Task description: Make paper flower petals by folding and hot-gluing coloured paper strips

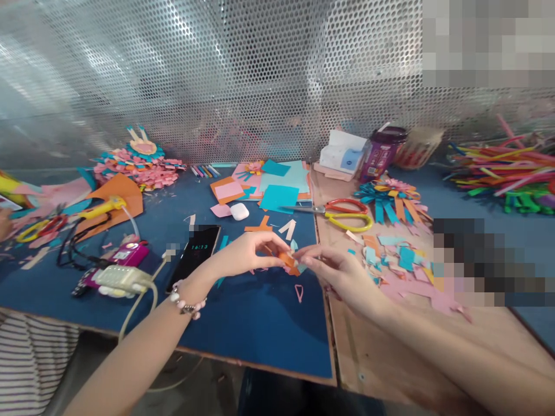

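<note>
My left hand: fingers clamped on orange paper piece, over blue surface near its right edge. My right hand: fingertips pinching its other side. Scissors cross that right edge.

Left hand pinches orange paper; right hand meets its edge; scissors lie beyond; smartphone near left wrist.
</note>
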The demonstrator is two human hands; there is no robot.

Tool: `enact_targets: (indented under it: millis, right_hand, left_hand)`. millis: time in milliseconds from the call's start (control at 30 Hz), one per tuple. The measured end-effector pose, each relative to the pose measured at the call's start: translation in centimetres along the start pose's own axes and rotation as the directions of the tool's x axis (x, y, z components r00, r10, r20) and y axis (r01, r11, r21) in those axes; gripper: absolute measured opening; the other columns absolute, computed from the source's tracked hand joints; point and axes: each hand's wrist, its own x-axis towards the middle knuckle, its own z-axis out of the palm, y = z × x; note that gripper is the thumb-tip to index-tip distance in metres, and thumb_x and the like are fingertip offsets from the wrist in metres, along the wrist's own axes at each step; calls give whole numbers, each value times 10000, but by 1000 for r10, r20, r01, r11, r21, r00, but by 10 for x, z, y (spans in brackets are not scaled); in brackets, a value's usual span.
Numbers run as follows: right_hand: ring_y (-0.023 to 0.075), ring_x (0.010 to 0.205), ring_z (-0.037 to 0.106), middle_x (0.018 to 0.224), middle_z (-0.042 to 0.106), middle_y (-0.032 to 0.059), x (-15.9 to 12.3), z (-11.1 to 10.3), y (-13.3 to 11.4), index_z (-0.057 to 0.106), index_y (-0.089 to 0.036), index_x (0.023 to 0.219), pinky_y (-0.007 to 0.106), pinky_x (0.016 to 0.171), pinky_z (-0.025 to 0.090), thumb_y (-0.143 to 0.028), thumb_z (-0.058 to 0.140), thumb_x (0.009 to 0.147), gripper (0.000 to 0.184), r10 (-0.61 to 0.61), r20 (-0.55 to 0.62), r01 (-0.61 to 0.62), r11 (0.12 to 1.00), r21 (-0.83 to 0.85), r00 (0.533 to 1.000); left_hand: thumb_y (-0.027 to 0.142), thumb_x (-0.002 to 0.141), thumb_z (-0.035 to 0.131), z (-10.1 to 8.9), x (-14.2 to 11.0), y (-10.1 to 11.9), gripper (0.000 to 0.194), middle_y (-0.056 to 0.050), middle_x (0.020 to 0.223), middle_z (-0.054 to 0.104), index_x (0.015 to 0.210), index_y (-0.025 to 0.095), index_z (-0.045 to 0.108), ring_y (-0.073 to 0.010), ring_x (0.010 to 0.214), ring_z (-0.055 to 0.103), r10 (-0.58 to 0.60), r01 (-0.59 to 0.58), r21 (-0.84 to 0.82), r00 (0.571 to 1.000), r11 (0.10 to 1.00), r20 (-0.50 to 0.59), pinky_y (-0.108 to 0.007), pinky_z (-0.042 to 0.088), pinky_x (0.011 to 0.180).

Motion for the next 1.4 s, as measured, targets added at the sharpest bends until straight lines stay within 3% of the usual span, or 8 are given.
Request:
enact_targets:
  millis: [133,400,700,867,1100,1167,1267,1400]
  right_hand:
    - [54,373,263,483,280,-102,2,1,0,551,-199,830,198,361,243,-516,522,846,318,100,31,-102,989,102,995]
    - [119,648,509,767,619,10,4,1,2,651,-198,852,245,565,373,-489,543,841,311,13,59,4,960,-280,998]
    - [116,597,456,665,556,-9,6,-3,-2,647,-197,828,246,532,344,-488,464,885,349,8,7,-5,942,-336,1000]
    - [106,638,493,808,604,21,3,1,-1,644,-194,807,237,545,376,-431,549,855,260,-90,-25,81,968,-238,996]
    - [58,425,346,584,432,-54,0,3,-4,546,-195,846,191,365,277,-467,565,836,273,94,48,-104,951,291,994]
    - [63,445,370,621,456,-44,0,3,-4,535,-197,810,196,376,303,-483,570,826,289,87,9,-87,969,231,996]
    - [92,499,421,642,482,-25,1,1,-2,589,-207,863,229,440,353,-481,539,847,280,17,-59,-21,997,-68,998]
    - [131,623,470,750,536,16,2,2,2,658,-227,911,280,576,387,-432,537,865,242,-140,-42,112,911,-396,989]
  left_hand:
    - [357,772,668,0,0,1,316,-52,994,671,1026,182,600,-186,919,627,-17,17,-13,1000,1000,-9,-345,498,822]
    - [339,787,656,2,-3,5,287,-54,999,667,1024,185,607,-182,925,627,4,-4,-8,1000,1000,-30,-302,512,763]
    - [315,781,669,2,-3,6,287,-49,981,671,1027,180,609,-171,901,631,46,-47,-24,998,999,-34,-290,510,750]
    - [333,790,652,2,-3,6,290,-54,961,673,1032,180,605,-173,868,634,27,-27,-23,999,999,-19,-272,517,671]
    - [330,792,650,1,-2,5,288,-60,1000,669,1034,180,607,-187,923,628,34,-34,3,999,999,-25,-325,511,785]
    - [337,786,655,1,-2,5,294,-60,984,668,1028,177,608,-189,918,628,27,-27,-1,999,1000,-28,-326,515,777]
    - [326,783,659,2,-1,5,295,-62,971,670,1028,169,608,-184,905,630,42,-42,-14,999,999,-29,-330,512,791]
    - [295,789,653,2,-2,6,260,-64,991,666,1012,166,612,-176,912,626,73,-73,-18,997,997,-27,-322,500,802]
